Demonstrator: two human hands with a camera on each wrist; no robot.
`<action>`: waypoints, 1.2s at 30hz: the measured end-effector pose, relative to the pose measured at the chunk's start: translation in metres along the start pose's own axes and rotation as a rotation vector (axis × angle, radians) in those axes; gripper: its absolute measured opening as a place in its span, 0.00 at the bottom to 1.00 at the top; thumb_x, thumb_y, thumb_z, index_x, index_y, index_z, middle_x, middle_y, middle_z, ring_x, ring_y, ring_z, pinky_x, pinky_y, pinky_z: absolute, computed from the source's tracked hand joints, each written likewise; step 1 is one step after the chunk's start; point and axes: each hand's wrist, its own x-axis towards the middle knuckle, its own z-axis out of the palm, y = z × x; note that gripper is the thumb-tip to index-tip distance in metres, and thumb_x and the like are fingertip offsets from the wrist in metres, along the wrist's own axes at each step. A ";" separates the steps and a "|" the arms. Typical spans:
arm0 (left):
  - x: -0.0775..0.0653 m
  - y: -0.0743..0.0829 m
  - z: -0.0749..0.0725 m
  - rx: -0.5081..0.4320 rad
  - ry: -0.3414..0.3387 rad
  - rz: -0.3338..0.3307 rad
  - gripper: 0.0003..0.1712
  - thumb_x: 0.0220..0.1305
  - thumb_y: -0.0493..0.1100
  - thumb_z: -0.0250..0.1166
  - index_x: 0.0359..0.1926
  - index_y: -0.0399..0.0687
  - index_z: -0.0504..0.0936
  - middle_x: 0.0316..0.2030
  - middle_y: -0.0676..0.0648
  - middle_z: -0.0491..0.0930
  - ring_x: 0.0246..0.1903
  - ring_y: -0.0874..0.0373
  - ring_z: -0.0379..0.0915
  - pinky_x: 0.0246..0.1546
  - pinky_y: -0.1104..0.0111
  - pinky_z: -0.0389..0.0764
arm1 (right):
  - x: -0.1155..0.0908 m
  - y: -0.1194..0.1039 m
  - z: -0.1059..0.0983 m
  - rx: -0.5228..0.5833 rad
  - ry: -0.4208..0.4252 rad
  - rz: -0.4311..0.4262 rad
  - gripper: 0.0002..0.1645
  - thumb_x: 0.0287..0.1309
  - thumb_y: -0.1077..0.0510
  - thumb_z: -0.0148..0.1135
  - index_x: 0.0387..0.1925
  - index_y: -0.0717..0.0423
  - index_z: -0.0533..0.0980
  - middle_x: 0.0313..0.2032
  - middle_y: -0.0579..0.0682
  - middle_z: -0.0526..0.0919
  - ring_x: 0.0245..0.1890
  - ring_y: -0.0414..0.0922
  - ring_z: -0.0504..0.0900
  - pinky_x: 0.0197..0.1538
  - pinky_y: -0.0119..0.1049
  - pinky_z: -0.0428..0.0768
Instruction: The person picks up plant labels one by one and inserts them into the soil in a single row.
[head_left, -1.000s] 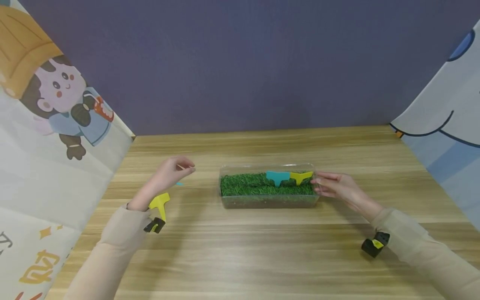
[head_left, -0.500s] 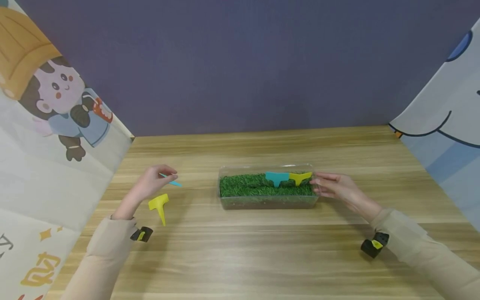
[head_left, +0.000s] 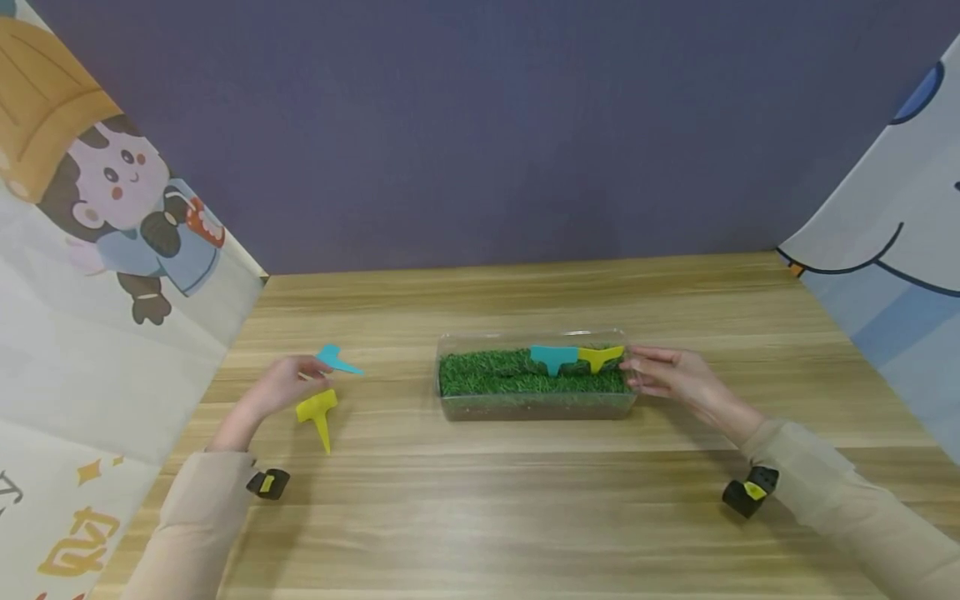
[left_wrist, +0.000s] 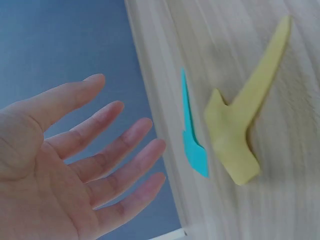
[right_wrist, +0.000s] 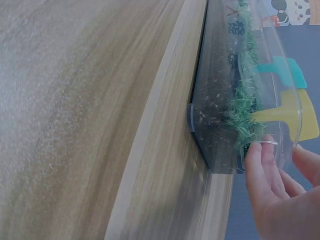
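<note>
My left hand (head_left: 279,387) hovers at the left with nothing in it; in the left wrist view its fingers (left_wrist: 131,136) are spread and loosely bent. Close to it on the table lie a blue T-shaped plant label (head_left: 337,360) and a yellow plant label (head_left: 318,407). My right hand (head_left: 686,380) rests its fairly straight fingers against the right end of a clear plastic planter box (head_left: 536,407), thumb near the rim. Inside the box is green artificial grass (head_left: 487,372). Another blue label (right_wrist: 290,72) and yellow label (right_wrist: 302,114) stand upright in it, side by side toward the right.
The wooden table (head_left: 465,508) reaches back to a plain dark blue-grey wall (head_left: 495,133). Cartoon-printed panels (head_left: 97,350) flank it on the left and right. Both wrists carry a small black camera (head_left: 268,483).
My left hand has drawn back toward the lower left, away from the blue label, which now shows almost fully on the table. My right hand has stayed at the box end.
</note>
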 end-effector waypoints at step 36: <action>0.001 -0.030 0.018 0.216 -0.085 0.014 0.31 0.41 0.36 0.68 0.47 0.23 0.69 0.39 0.27 0.73 0.39 0.36 0.70 0.41 0.48 0.71 | 0.001 0.001 -0.001 -0.024 -0.007 -0.010 0.37 0.59 0.54 0.53 0.63 0.67 0.52 0.44 0.46 0.79 0.41 0.41 0.80 0.45 0.33 0.76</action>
